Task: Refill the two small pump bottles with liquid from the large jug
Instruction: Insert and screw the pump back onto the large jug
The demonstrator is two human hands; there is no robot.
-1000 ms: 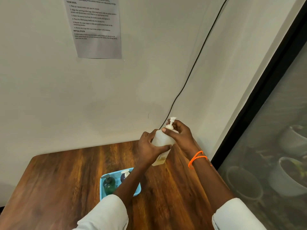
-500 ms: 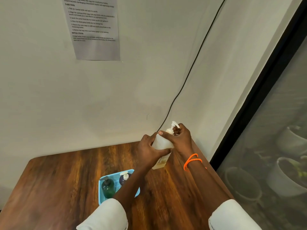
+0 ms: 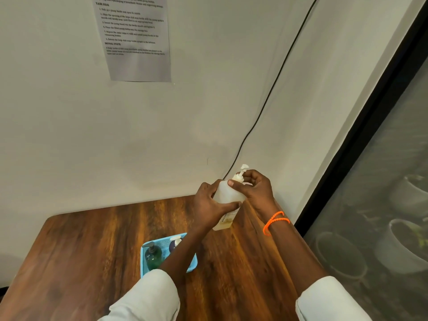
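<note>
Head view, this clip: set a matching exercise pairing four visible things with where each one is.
Things:
1. White bottle
2. Green bottle
3. Paper sheet
4. Orange band

Places:
a. stuck on the wall
b. round the right wrist
c. standing in the blue tray
d. held in both hands, above the table

Pairs: 1-d, 2-c, 3-a, 4-b

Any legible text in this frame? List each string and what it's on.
"TASK GOAL": bold heading on the white printed paper sheet taped to the wall.
"INITIAL STATE": second bold heading, lower on the same sheet.
Numbered lines under both headings: too blurred to read.
Small yellowish label low on the translucent white plastic pump bottle, held by the left hand and right hand: too small to read.
</note>
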